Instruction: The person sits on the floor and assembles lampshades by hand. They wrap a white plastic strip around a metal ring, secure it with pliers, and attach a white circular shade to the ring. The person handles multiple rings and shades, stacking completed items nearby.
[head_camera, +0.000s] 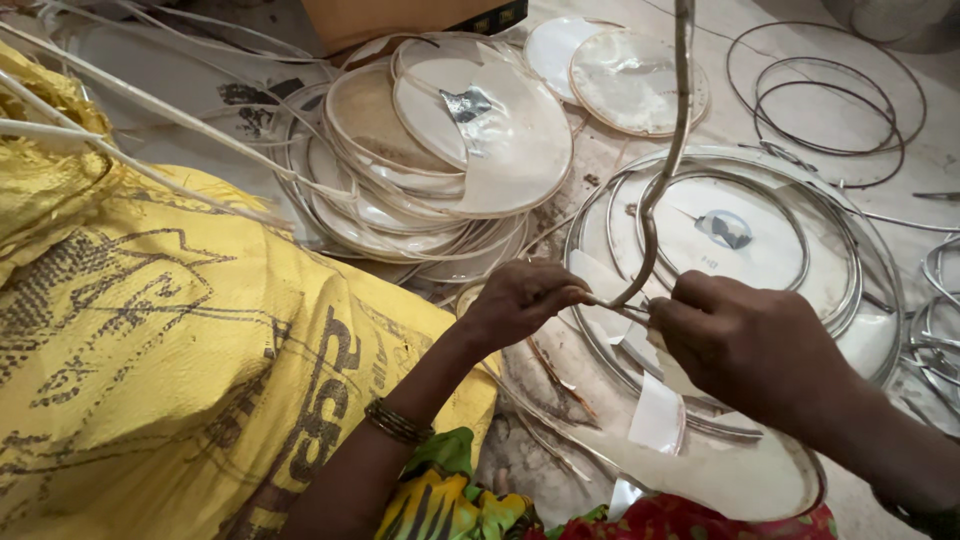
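You have both your left hand (520, 300) and right hand (745, 345) pinched shut on the thin metal strip (655, 200) curving up between them; it looks light, springy and sharp-edged, so grip near its lower end

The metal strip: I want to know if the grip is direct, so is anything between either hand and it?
Nothing visible. The left hand and right hand both pinch the lower end of the bent metal strip directly, above the round metal-rimmed disc. The contact point itself is partly hidden by the fingers.
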